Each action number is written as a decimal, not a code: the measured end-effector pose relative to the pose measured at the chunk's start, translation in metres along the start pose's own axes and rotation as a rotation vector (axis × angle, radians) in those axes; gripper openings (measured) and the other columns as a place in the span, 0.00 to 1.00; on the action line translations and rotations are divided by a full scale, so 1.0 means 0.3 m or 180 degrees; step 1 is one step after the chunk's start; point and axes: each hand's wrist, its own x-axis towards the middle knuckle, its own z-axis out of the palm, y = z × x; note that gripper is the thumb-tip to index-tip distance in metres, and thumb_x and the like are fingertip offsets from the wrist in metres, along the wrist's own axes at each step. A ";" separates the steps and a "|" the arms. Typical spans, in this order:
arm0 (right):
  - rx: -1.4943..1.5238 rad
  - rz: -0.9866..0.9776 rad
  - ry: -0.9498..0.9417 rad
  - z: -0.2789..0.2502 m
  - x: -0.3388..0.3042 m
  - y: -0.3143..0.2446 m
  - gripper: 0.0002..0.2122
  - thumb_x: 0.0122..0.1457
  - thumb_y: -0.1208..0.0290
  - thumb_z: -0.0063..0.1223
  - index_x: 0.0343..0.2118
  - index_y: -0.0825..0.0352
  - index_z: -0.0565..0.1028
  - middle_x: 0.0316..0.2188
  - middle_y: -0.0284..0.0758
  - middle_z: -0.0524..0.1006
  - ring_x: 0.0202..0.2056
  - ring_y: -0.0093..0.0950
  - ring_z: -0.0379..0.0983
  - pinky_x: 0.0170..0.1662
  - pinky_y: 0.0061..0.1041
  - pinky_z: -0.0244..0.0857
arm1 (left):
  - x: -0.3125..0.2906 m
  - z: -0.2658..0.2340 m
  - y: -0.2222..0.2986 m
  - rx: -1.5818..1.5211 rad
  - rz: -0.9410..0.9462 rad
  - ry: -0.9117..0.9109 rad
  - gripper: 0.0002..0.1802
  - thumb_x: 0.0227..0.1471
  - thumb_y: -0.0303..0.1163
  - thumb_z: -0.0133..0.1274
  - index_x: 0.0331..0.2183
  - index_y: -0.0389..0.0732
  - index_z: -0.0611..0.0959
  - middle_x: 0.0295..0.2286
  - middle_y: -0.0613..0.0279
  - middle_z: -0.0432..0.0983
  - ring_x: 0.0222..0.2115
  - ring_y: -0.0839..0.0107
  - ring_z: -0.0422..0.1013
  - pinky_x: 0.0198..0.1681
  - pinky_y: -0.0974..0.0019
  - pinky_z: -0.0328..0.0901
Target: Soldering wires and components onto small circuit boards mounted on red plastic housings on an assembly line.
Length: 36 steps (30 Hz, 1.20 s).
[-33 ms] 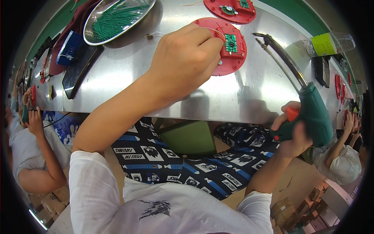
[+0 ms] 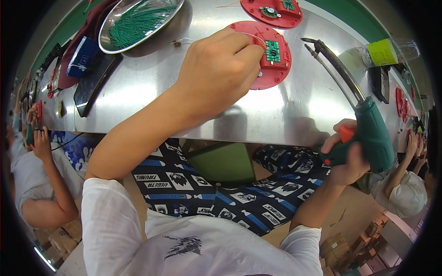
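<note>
My left hand (image 2: 221,69) is closed in a pinch over the left part of a round red plastic housing (image 2: 276,73) on the metal bench. What its fingertips hold is hidden behind the hand. On the housing sits a small green circuit board (image 2: 272,51), with thin wires (image 2: 258,38) looping from the hand toward it. A small part on a white wire lies left of the hand. My right hand (image 2: 343,154) is wrapped round the handle of a green soldering gun (image 2: 375,133) with a red trigger. Its dark tip points up and left, to the right of the housing and apart from it.
A steel bowl (image 2: 103,37) of green wires stands at the far left, near a blue box (image 2: 81,57) and a dark flat phone-like slab (image 2: 94,85). Another red housing (image 2: 294,18) lies behind. A plastic bottle (image 2: 384,53) lies at right. Other people work on both sides.
The soldering gun's tip has shifted very slightly to the right. My left hand and the red housing look unmoved.
</note>
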 end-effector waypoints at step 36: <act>0.0282 0.0358 0.1271 0.006 0.100 0.026 0.19 0.69 0.58 0.36 0.43 0.73 0.70 0.29 0.40 0.73 0.17 0.23 0.66 0.21 0.21 0.62 | 0.021 -0.045 -0.024 -0.0590 -0.0220 -0.0425 0.23 0.36 0.36 0.65 0.37 0.38 0.81 0.34 0.54 0.76 0.35 0.56 0.71 0.40 0.57 0.66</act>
